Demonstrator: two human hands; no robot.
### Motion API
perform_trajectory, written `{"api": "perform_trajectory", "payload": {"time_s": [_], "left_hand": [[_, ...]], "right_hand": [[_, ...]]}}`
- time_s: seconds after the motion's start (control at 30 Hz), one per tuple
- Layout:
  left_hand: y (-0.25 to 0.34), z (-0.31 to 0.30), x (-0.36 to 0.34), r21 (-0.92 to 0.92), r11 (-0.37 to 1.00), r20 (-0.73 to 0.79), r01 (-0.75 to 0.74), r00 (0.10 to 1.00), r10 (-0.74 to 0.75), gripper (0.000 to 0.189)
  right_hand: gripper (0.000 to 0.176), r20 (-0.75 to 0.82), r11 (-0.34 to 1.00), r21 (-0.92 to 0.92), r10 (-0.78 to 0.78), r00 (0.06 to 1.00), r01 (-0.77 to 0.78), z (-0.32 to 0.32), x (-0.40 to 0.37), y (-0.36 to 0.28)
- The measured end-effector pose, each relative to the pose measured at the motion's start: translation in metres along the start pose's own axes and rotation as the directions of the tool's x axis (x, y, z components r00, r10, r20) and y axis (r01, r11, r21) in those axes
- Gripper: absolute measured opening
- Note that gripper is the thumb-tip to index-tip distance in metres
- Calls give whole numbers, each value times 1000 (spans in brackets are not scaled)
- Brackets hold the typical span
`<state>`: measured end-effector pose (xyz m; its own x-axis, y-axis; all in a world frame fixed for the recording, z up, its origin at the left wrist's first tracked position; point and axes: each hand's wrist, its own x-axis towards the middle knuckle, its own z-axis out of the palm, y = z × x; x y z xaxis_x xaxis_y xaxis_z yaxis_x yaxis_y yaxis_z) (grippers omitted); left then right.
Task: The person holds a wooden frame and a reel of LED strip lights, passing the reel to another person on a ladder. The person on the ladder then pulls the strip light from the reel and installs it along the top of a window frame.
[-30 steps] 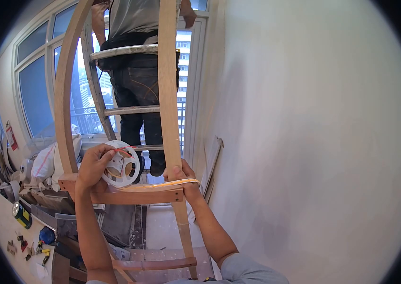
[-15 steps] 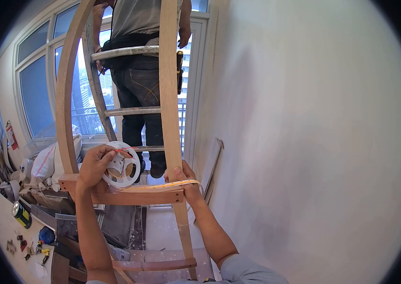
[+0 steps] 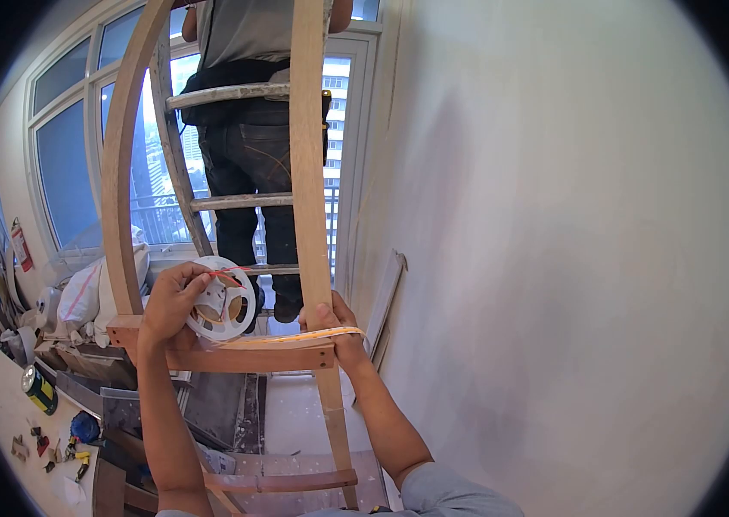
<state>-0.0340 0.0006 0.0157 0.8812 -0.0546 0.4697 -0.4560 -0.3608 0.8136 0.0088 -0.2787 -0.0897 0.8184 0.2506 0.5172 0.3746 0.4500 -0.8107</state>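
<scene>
Head view: the left hand (image 3: 170, 302) is raised against a curved wooden frame (image 3: 120, 172) and is closed around the rim of a white reel (image 3: 221, 300). The fingers curl over the reel's near edge and hide part of it. A thin red wire crosses the reel's face. The reel sits just above the frame's crossbar (image 3: 248, 357), near its left end.

A pale, dotted LED strip (image 3: 295, 337) leaves the reel and runs along the top of the crossbar to the right hand (image 3: 334, 332). That hand is wrapped around the frame's straight upright (image 3: 307, 155) where the crossbar meets it. The strip passes across the fingers. Whether they pinch the strip or only press it to the wood cannot be made out. The strip's far end curls out of sight behind the hand.

Behind the frame a second person (image 3: 248, 129) stands on a ladder (image 3: 228, 202), cut off above the waist by the picture's top edge. The upright hides part of their legs. A bare wall (image 3: 554, 258) fills the right side. At lower left, small tools and a yellow-and-black can (image 3: 39, 389) lie on the floor, too small and warped by the lens to identify.
</scene>
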Motion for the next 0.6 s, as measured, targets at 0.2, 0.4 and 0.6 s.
{"api": "perform_trajectory", "payload": {"time_s": [0.2, 0.4, 0.6], "left_hand": [[3, 0, -1, 11, 1000, 0, 4, 1000, -4, 20], [2, 1, 0, 9, 1000, 0, -6, 1000, 6, 20], [4, 1, -1, 30, 999, -6, -13, 1000, 13, 20]], "right_hand": [[37, -8, 999, -30, -15, 1000, 15, -2, 1, 2], [36, -7, 999, -27, -19, 1000, 19, 0, 0, 0], [36, -2, 1000, -20, -23, 1000, 23, -2, 1, 2]]}}
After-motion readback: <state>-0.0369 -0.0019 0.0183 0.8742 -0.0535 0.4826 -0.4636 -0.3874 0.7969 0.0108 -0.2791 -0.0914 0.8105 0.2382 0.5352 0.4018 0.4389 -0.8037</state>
